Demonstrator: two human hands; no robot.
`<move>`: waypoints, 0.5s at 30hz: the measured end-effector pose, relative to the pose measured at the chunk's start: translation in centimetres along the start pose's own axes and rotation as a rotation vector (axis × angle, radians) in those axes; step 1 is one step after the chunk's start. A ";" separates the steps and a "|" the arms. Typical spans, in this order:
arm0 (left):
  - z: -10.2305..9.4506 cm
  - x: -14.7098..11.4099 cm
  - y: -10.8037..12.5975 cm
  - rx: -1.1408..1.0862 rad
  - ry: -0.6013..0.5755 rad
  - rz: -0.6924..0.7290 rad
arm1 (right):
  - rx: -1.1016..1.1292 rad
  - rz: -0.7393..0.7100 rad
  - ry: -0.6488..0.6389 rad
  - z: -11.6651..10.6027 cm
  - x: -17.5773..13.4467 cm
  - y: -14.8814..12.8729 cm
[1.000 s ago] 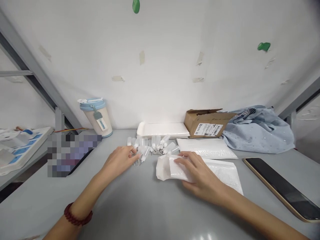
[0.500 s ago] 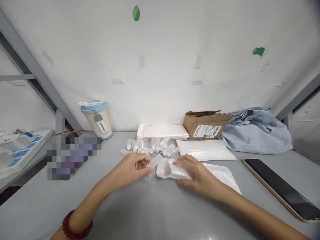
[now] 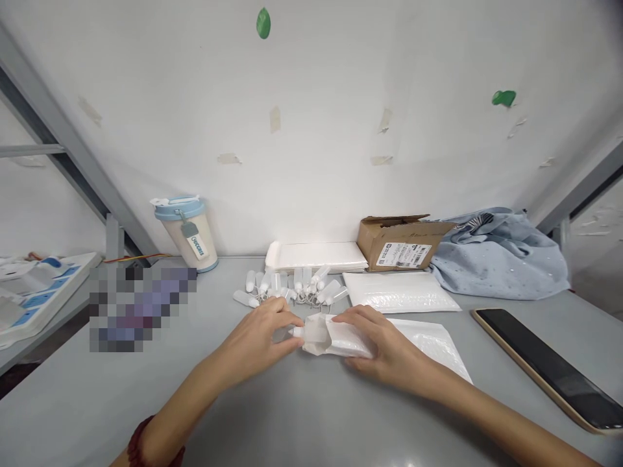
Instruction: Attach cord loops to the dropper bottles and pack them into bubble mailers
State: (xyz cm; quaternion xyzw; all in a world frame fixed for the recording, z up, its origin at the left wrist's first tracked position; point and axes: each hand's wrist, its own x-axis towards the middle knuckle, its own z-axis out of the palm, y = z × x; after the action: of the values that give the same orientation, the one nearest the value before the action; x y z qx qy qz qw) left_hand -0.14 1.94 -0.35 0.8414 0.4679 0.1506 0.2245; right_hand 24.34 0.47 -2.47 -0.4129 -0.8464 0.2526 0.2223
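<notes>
My left hand [image 3: 260, 337] pinches the capped end of a small translucent bottle [image 3: 317, 333] with a white cap. The bottle's body lies in the open mouth of a white bubble mailer [image 3: 348, 341]. On the mailer's other side, my right hand [image 3: 387, 340] grips it around the edges and holds its mouth toward the left hand. Just beyond my hands lies a heap of similar small bottles [image 3: 276, 283] with white caps and thin loops. Another bubble mailer [image 3: 433, 340] lies partly under my right hand and forearm.
A bubble mailer [image 3: 399, 292] lies behind my right hand. Stacked white mailers [image 3: 321, 255], a cardboard box [image 3: 372, 246] and blue cloth [image 3: 501, 266] stand along the wall. A phone [image 3: 545, 366] lies right, a tumbler [image 3: 189, 237] back left, a power strip [image 3: 48, 292] far left.
My left hand has moved slightly right, bringing the small bottle from the mailer's edge into its mouth. My right hand keeps hold of the mailer, almost unmoved.
</notes>
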 end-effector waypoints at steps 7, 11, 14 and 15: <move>0.8 0.3 -0.2 -0.038 -0.002 -0.010 | -0.002 -0.032 -0.060 -0.1 -0.1 -0.5; 1.7 0.2 0.6 -0.054 0.036 0.007 | 0.005 -0.040 -0.057 0.0 -0.1 -0.4; 2.4 0.0 1.5 -0.251 0.040 0.028 | 0.016 -0.034 -0.054 -0.1 -0.1 -0.4; 2.5 0.0 1.7 -0.339 0.044 0.026 | 0.018 -0.033 -0.053 -0.2 -0.1 -0.3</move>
State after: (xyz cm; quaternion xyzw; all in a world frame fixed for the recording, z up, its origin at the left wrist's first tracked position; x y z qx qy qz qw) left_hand 2.25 0.52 -1.61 0.7941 0.4294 0.2486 0.3510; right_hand 24.29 0.30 -2.13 -0.3901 -0.8562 0.2674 0.2078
